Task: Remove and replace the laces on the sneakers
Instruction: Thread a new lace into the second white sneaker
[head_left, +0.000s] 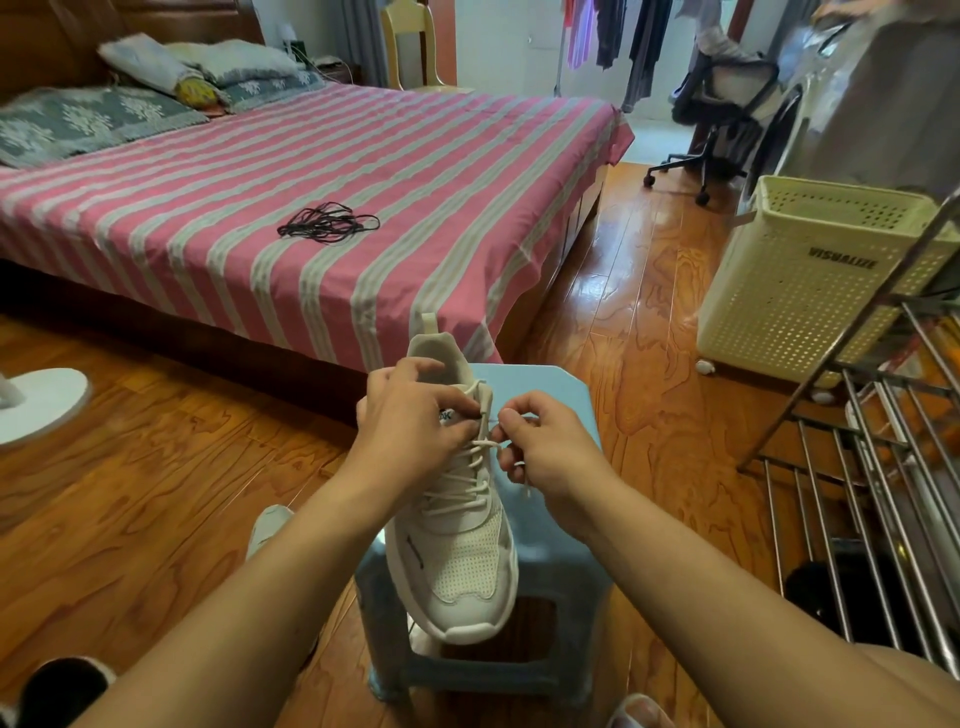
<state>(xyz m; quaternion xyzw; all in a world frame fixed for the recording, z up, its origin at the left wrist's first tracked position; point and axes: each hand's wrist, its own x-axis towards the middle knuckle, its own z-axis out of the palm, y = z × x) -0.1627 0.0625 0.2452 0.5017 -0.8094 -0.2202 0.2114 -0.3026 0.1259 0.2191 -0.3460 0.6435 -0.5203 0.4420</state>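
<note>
Working: we undo the white lace (480, 457) at the top eyelets of the sneaker (457, 530).
Left hand (410, 421): we pinch the tongue, steadying the shoe.
Right hand (545, 447): we pinch the lace end, ready to pull it free.
Sneaker: on the near blue stool (550, 561), raised within reach.
Black laces (327, 224): on the far bed (415, 171), probably the replacements.

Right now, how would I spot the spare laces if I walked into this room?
Find the big bed with the pink and grey striped sheet. Near the middle of it lies a loose tangle of black laces, away from the pillows at the head. They are the only dark, stringy thing on the sheet; the sneaker's own laces are white.
</note>
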